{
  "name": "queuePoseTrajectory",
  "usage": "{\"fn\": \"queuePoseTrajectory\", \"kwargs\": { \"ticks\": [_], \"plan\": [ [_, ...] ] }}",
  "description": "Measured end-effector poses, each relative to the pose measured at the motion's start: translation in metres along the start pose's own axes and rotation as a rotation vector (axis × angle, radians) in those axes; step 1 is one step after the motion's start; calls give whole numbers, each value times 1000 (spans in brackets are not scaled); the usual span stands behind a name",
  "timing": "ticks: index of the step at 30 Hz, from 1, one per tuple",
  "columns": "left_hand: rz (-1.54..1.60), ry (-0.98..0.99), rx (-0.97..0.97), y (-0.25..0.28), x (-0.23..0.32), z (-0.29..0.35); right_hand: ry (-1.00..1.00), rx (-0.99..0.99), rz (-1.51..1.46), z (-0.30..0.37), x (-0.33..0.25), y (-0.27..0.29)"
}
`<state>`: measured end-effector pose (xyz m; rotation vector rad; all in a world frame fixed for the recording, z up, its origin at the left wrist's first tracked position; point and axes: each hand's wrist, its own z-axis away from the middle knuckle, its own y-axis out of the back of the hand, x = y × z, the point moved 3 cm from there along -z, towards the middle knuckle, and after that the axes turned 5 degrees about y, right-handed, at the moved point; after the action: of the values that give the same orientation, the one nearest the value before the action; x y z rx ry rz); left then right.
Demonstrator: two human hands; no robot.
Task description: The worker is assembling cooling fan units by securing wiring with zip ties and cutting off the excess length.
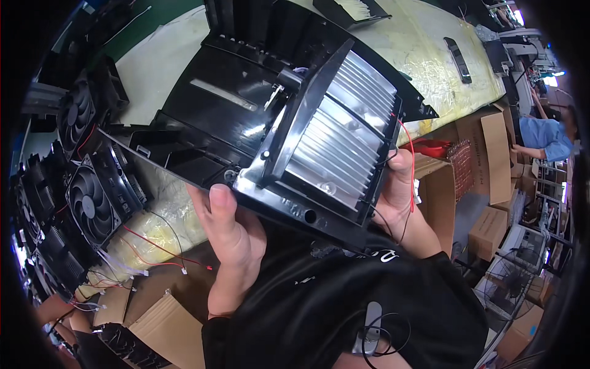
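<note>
Both hands hold a large black plastic housing (203, 120) in front of my chest, tilted. A silver ribbed metal piece like a heat sink (341, 132) sits in a black frame on its right part. My left hand (232, 230) is closed on the near lower edge, its thumb up against the rim. At the right side my right hand (399, 190) grips the frame; its other fingers are partly hidden behind. A red wire (410, 157) loops out beside that hand, and thin dark wires hang under it.
Several black fans (92, 200) with loose wires stand at the left of the film-wrapped table (424, 37). A small black part (457, 59) lies at its far right. Cardboard boxes (439, 200) are at the right. A person in blue (544, 138) is farther off; another person's arm (58, 310) shows lower left.
</note>
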<state>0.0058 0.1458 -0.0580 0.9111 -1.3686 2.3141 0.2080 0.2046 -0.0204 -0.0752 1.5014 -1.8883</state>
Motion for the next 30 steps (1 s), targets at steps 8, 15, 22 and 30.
{"fn": "queuePoseTrajectory", "kwargs": {
  "ticks": [8,15,22,30],
  "plan": [
    [52,51,-33,-2,0,2,29,22,3,-7,4,9],
    [-46,38,-60,-6,0,2,-19,113,198,-1,4,32],
    [-124,49,17,-16,5,-13,-244,8,319,1,-10,26],
    [-260,-90,-3,-32,3,18,-153,-222,1542,92,-150,46]
  ]
}}
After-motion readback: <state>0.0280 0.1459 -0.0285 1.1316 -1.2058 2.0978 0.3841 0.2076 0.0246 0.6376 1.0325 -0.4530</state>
